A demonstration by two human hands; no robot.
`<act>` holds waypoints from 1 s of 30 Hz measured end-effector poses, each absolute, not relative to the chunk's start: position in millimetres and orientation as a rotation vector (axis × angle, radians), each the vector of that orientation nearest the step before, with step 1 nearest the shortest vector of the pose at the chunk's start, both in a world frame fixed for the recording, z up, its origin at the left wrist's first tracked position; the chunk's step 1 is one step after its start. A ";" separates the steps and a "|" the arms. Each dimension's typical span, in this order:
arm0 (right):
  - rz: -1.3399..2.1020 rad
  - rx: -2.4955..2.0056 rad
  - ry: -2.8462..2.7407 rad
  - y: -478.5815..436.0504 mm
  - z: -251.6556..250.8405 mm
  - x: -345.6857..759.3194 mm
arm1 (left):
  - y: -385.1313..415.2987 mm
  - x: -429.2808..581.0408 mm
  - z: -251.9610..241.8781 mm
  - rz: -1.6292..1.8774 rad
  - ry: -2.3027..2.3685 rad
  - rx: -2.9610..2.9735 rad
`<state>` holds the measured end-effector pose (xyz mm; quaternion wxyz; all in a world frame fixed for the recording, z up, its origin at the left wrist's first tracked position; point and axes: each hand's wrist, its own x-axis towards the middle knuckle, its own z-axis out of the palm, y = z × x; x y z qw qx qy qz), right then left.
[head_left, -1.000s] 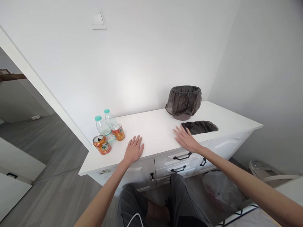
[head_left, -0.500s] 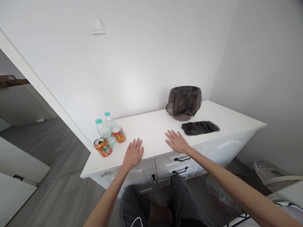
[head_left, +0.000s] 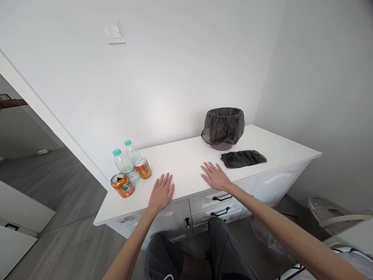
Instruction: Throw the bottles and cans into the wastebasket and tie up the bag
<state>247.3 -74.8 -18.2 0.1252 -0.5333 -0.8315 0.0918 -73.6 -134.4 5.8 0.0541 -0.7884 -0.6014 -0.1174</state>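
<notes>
My left hand (head_left: 161,193) lies flat on the white cabinet top (head_left: 180,159), fingers stretched out and holding nothing. To its left stand two orange drink cans, the nearer can (head_left: 122,185) with its top opened and the farther can (head_left: 143,168) beside it. Two clear plastic bottles with teal caps, a front bottle (head_left: 122,162) and a back bottle (head_left: 132,151), are grouped with them. My right hand (head_left: 216,177) rests flat too, fingers slightly spread. Just beyond it is a folded black plastic bag (head_left: 243,158), apart from the fingers. Behind that stands a bin (head_left: 223,128) lined with a black bag.
The cabinet front has drawers with black handles (head_left: 222,198). A light switch (head_left: 114,33) is on the wall behind. A doorway opens at the left onto grey flooring (head_left: 72,241). On the lower right are a beige appliance (head_left: 326,214) and a clear plastic bag (head_left: 269,239).
The whole view has shifted slightly, so things sit a little farther left and lower. Both hands stay flat in the same places on the cabinet top.
</notes>
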 end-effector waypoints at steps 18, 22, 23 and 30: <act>-0.153 -1.988 -1.944 83.3 188.0 330.6 | -139.6 -76.5 13.4 -0.421 -1.810 -2.341; -0.142 -1.960 -1.858 87.2 177.6 326.6 | -139.0 -78.6 9.4 -0.471 -1.789 -2.360; -0.119 -1.925 -1.860 85.4 177.1 324.8 | -138.9 -79.2 8.4 -0.480 -1.788 -2.364; 0.028 -1.524 -2.055 34.4 193.0 294.5 | -140.2 -80.2 5.5 -0.503 -1.786 -2.354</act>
